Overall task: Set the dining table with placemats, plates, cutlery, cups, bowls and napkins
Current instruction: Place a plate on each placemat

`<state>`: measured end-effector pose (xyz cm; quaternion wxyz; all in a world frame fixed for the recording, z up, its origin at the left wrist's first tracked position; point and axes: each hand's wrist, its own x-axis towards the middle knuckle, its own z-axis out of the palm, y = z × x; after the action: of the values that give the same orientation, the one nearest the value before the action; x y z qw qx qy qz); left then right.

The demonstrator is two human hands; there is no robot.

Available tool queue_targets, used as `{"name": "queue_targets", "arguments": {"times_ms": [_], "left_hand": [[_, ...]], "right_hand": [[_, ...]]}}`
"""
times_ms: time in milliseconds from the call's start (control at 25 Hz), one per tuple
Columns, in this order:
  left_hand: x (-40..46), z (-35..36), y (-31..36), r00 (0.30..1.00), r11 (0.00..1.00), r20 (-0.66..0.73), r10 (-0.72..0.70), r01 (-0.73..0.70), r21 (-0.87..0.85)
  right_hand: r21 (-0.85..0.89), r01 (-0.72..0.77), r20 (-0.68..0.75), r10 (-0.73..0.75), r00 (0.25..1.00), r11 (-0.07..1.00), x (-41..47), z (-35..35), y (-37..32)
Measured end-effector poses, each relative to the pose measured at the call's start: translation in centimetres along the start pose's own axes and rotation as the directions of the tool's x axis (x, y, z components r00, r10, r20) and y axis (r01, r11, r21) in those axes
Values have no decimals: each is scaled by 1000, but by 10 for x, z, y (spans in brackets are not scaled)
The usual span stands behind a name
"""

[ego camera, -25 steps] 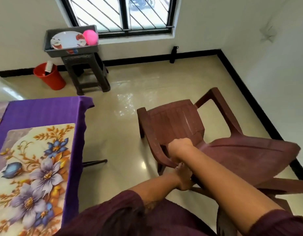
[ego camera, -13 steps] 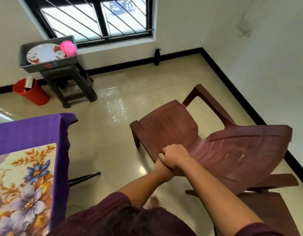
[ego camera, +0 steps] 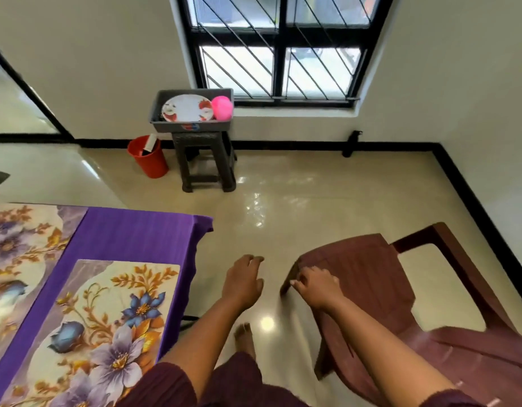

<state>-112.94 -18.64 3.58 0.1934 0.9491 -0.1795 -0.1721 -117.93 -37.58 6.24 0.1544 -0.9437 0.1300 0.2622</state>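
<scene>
our right hand [ego camera: 317, 287] rests, fingers loosely curled, on the brown plastic chair [ego camera: 371, 289] seat edge; our left hand [ego camera: 244, 282] hangs relaxed, holding nothing, beside that chair.

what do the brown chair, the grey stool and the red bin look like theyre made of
Brown chair: looks like moulded plastic, matt, with ribbed grooves in the seat. Grey stool: probably plastic too, dark and dull, cast in one piece with a patterned top edge. Red bin: likely plastic, smooth, slightly glossy.
</scene>
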Motion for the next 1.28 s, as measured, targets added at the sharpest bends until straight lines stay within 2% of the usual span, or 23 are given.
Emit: {"name": "queue_targets", "arguments": {"times_ms": [80,160,240,320,480,720,880,1080,1280], "left_hand": [[26,-18,-43,993,996,-69,-91,90,-18],[52,-33,-73,984,989,-97,-149,146,-30],[76,-51,-96,959,976,-186,-215,208,-55],[92,-71,-115,919,956,-268,-290,289,-45],[115,-87,-144,870,927,-336,-360,373,-27],[202,-102,-160,875,921,-304,-377,389,-24],[278,-112,-169,867,913,-293,-402,404,-57],[380,-140,-166,853,894,-273,-445,442,-76],[454,-173,-165,832,875,-271,-483,470,-116]], "right_hand": [[-87,-60,151,72,986,994,32,-17,-9],[-148,-63,216,94,972,987,65,-40,-23],[-213,-19,182,58,981,977,102,-62,-48],[-327,67,88,-40,995,943,129,-76,-75],[-405,207,-27,-238,971,891,166,-83,-130],[-556,387,46,-437,898,736,254,-118,-172],[-545,394,113,-401,909,740,334,-155,-171],[-457,340,158,-301,940,822,441,-230,-157],[-231,231,98,-214,972,945,538,-293,-160]]}}
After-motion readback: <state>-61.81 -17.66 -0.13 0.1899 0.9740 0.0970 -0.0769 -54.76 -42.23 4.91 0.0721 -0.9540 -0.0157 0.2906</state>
